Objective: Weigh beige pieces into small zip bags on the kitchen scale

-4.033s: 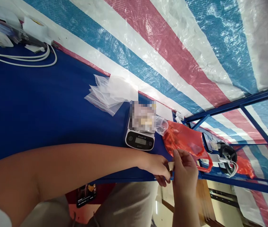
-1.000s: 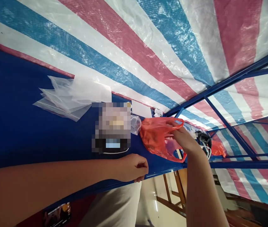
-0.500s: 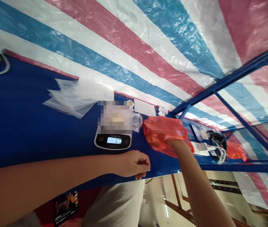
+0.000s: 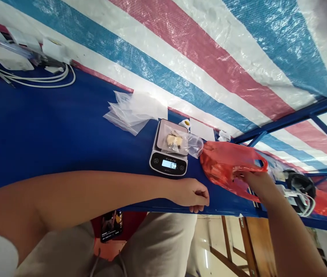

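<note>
My left hand [image 4: 192, 195] rests at the table's front edge with its fingers curled in; nothing shows in it. Just beyond it stands a kitchen scale [image 4: 169, 163] with a lit display reading about 6.7. On its plate lies a clear plastic bag [image 4: 195, 145] with pale yellowish pieces [image 4: 175, 141] inside. To the right, my right hand [image 4: 254, 182] is at the mouth of a red plastic bag [image 4: 223, 161]. Its fingers look pinched together, their tips partly behind the bag's edge, and what they hold is too small to make out.
Clear zip bags [image 4: 131, 115] lie behind the scale, near a white paper roll [image 4: 185, 123] and a white card [image 4: 202, 129]. White cables [image 4: 44, 79] lie back left. A phone [image 4: 111, 226] is on my lap. Blue frame bars [image 4: 290, 119] and striped sheeting enclose the table.
My right hand has drawn partly out of the red bag, and its fingers now show at the opening. The view has shifted left; my left hand stays curled at the table edge.
</note>
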{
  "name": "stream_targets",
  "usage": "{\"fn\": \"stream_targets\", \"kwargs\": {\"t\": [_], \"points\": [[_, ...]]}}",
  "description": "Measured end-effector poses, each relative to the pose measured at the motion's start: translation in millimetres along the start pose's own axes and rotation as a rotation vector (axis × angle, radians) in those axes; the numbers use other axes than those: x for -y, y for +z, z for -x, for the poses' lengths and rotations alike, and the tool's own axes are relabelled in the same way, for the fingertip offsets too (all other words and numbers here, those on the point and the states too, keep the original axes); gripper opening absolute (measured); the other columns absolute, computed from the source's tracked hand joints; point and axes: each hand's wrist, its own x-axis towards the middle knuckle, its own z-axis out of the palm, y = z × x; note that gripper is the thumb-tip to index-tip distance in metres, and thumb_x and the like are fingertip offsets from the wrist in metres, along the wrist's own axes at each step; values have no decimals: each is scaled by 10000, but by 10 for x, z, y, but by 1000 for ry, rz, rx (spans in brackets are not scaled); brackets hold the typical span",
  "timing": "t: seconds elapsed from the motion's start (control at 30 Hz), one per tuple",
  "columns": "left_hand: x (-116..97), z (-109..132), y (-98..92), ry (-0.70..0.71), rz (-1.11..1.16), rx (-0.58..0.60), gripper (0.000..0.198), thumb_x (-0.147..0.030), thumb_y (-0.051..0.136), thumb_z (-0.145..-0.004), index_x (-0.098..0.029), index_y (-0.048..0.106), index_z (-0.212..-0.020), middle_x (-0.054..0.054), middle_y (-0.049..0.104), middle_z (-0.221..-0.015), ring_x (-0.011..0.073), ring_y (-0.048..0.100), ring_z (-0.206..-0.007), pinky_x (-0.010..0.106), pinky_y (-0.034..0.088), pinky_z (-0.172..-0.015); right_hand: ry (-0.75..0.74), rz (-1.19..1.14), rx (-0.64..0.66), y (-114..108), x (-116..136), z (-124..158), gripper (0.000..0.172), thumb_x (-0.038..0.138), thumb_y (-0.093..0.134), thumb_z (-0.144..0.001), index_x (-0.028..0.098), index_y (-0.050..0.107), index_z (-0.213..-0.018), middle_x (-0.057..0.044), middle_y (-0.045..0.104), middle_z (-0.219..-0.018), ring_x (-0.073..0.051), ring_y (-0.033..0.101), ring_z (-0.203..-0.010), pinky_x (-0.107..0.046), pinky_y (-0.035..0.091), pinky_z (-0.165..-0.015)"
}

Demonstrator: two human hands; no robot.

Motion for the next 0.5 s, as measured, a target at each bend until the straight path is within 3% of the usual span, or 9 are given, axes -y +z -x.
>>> {"fn": "stream_targets", "kwargs": {"t": [0.1, 0.27, 0.4, 0.5], "points": [[-9, 7, 9, -5, 14, -26, 140, -205, 619, -957, -160, 597, -826, -37, 626, -691, 85, 586, -590, 270, 499, -664, 89, -33, 83, -52, 12, 3, 252, 372, 687, -650, 210, 751, -833, -101, 798, -896, -301, 754, -886, -381, 598, -780], [9, -2, -11, 23, 21, -23, 126, -220, 606, -948, -156, 605, -840, -32, 633, -711, 89, 594, -609, 272, 502, -674, 167, -80, 229, -235, 8, 38, 262, 480, 776, -691, 239, 756, -792, -104, 800, -902, -283, 757, -811, -395, 624, -784], [38, -14, -29, 42, -8, -6, 120, -233, 604, -948, -156, 614, -856, -30, 639, -732, 88, 600, -626, 274, 504, -695, 130, -15, 218, -283, 15, 3, 272, 498, 815, -704, 238, 771, -768, -127, 801, -900, -312, 760, -802, -437, 636, -754], [46, -13, -28, 46, -10, -7, 117, -234, 606, -941, -159, 616, -852, -28, 644, -730, 92, 600, -624, 278, 504, -704, 18, 75, 147, -228, 56, -96, 280, 496, 809, -781, 217, 786, -783, -127, 785, -821, -308, 750, -743, -438, 633, -678]]}}
